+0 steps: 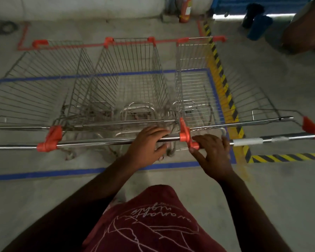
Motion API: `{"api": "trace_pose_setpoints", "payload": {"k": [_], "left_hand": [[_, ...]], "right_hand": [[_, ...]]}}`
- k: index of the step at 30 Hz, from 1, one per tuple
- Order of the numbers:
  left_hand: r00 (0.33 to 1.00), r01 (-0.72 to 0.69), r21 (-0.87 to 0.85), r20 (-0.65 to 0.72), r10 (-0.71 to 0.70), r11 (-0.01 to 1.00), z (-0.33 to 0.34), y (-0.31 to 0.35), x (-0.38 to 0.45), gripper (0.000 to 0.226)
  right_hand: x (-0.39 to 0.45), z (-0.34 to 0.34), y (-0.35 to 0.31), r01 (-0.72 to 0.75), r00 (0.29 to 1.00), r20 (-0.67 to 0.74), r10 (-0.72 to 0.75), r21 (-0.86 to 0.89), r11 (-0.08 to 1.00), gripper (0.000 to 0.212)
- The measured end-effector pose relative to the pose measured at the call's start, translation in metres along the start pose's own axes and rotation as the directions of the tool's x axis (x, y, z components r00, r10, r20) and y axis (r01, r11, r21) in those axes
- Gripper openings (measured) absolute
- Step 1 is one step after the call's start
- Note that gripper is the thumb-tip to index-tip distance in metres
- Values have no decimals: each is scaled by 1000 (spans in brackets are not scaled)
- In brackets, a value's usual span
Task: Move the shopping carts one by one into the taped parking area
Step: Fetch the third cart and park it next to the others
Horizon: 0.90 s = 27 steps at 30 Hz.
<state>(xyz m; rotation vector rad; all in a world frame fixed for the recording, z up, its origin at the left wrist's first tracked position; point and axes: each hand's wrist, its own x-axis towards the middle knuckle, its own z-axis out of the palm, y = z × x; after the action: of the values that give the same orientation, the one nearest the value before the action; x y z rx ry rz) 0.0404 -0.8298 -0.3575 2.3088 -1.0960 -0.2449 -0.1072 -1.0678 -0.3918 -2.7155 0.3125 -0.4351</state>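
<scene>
Three wire shopping carts with orange corner caps stand side by side in front of me. My left hand (149,142) grips the handle bar of the middle cart (127,77). My right hand (212,151) rests on the handle bar of the right cart (195,84), near its orange end cap, fingers partly curled over the bar. The left cart (34,84) stands apart from both hands. A rectangle of blue tape (80,171) on the concrete floor runs under and around the carts.
Red tape (23,36) marks another area behind the carts. Yellow-black hazard tape (224,84) runs along the right side and turns right at the front. A red fire extinguisher (185,10) stands at the back wall. Another person (306,31) is at the upper right.
</scene>
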Motion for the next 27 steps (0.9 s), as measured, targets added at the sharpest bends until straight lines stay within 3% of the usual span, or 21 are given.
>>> {"api": "trace_pose_setpoints", "payload": {"k": [9,17,21,24,27], "left_hand": [[989,127,37,-80,-123,991,12,7,-10,47],[993,110,53,-53,-107,992,6,11,-12,51],[996,70,16,-54,-69,997,1,12,-18,53],[992,49,-74,-112,-57,996,-9,13,-34,50],[974,56,-211,-203,-100,976,-28,16,-68,44]], "right_hand": [[27,8,13,18,998,65,-23,70,997,33],[34,2,15,85,995,37,-88,70,994,40],[24,-11,-19,94,995,-18,-93,61,994,48],[10,-15,-64,198,979,-81,-186,177,964,45],[-2,-9,-111,236,971,-50,-232,326,915,46]]}}
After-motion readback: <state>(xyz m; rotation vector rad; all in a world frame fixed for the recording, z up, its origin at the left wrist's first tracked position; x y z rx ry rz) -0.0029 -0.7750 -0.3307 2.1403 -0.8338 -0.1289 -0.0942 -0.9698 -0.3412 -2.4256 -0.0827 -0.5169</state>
